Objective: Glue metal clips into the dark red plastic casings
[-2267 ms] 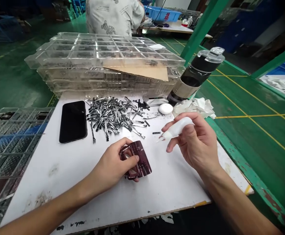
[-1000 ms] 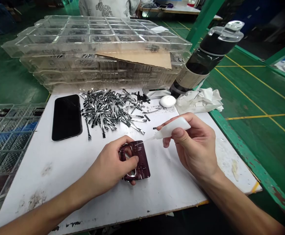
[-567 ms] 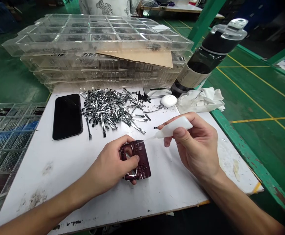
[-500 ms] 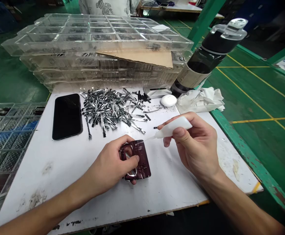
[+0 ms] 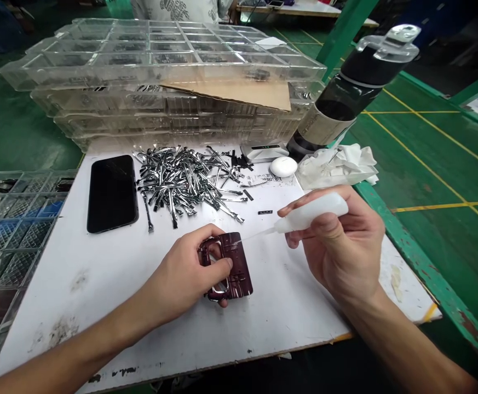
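My left hand [image 5: 185,273] grips a dark maroon plastic frame [image 5: 239,279] with cut-out openings, lying on the white board, its fingers covering the left part. My right hand [image 5: 341,241] pinches a white squeeze bottle [image 5: 312,212] with a long, thin clear nozzle [image 5: 259,234]. The nozzle's tip reaches the upper edge of the frame, though contact is hard to tell. A heap of shiny metal clips [image 5: 185,186] lies just beyond both hands.
A black smartphone [image 5: 111,194] lies left on the white work board [image 5: 78,295]. Stacked clear trays [image 5: 156,60] with a cardboard sheet [image 5: 230,94] stand behind. A tall bottle [image 5: 341,93], white round case [image 5: 283,166] and crumpled tissue [image 5: 333,167] sit far right.
My right hand and the white bottle have shifted right, and the bottle lies flatter. The nozzle tip stays by the frame's upper edge. My left hand has not let go.
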A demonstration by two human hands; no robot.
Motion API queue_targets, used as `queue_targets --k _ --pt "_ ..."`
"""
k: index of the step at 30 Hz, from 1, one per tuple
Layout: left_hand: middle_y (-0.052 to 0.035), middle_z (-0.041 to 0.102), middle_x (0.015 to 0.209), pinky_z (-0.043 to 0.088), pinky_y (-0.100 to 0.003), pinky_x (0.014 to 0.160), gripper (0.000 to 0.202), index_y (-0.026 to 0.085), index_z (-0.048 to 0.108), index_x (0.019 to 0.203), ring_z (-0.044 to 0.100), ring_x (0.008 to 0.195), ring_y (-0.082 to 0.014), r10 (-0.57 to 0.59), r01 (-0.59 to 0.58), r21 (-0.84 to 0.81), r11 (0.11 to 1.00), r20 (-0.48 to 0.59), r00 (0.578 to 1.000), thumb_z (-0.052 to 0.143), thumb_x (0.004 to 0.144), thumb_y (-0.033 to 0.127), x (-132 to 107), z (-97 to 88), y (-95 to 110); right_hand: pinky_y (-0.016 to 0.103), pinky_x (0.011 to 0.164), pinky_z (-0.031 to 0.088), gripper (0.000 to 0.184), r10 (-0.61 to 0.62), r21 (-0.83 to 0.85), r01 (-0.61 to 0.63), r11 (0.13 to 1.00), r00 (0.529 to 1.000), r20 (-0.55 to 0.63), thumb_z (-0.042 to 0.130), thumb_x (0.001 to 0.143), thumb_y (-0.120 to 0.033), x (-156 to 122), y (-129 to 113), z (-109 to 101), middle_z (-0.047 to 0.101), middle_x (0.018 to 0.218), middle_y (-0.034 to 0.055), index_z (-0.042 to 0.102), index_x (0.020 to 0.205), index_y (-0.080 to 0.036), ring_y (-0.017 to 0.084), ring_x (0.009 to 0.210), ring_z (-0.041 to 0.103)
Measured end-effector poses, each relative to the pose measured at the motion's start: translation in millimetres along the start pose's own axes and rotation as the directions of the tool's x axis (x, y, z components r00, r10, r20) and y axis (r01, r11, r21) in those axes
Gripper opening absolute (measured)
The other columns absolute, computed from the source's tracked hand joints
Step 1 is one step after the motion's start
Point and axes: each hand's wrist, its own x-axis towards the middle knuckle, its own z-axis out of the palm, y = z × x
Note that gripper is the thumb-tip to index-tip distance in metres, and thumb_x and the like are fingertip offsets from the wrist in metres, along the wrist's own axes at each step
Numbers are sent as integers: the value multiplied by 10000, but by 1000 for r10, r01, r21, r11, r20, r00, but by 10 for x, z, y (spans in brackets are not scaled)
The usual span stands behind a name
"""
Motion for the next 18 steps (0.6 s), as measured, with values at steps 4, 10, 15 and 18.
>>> queue_targets --k 4,10,15,18 --pt "51 576 789 644 -334 516 87 222 606 933 659 559 -148 -6 6 -45 999 4 1000 664 868 221 3 -15 24 272 420 478 165 11 8 -11 1000 999 37 761 893 -319 -26 5 -6 749 868 80 708 941 -170 153 565 637" --pt "58 601 736 580 -256 491 125 213 593 938 650 497 -130 -64 63 -53 997 -15 998 691 861 214 2 -13 115 233 380 465 206 30 30 -35 999 987 157 749 900 -348 -73 -22 -25 723 818 82 717 948 -151 165 627 658" --pt "58 603 739 564 -242 485 141 211 593 937 659 500 -130 -65 64 -63 996 -16 998 706 854 214 7 -15 124 232 411 475 194 79 22 -86 996 973 217 745 904 -341 -107 -31 -35 724 845 78 718 963 -158 147 603 643" --pt "58 605 729 582 -268 494 152 212 588 938 648 498 -135 -63 62 -63 996 -16 998 710 848 219 6 -21 106 231 416 474 208 83 10 -88 996 966 246 741 907 -356 -112 -20 -38 722 847 82 720 976 -162 168 662 666"
